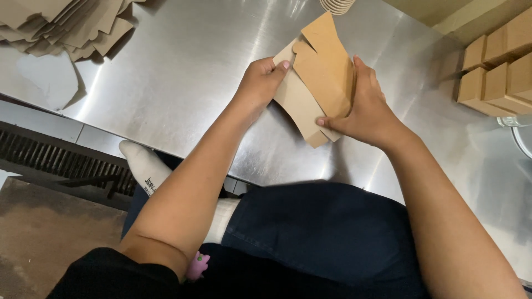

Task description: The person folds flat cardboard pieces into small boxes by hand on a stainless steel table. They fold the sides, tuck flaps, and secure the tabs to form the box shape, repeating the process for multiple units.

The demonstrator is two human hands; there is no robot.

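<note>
Mid-fold: left hand [260,83] and right hand [363,108] both closed on a brown card box blank [318,77] held above the steel bench [183,66]; next, likely, pressing its flaps square.

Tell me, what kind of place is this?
Probably a food shop's back room or a packing station. Both hands, left hand and right hand, hold a flat brown cardboard box over a shiny steel table, with a pile of flat boxes and folded boxes nearby.
</note>
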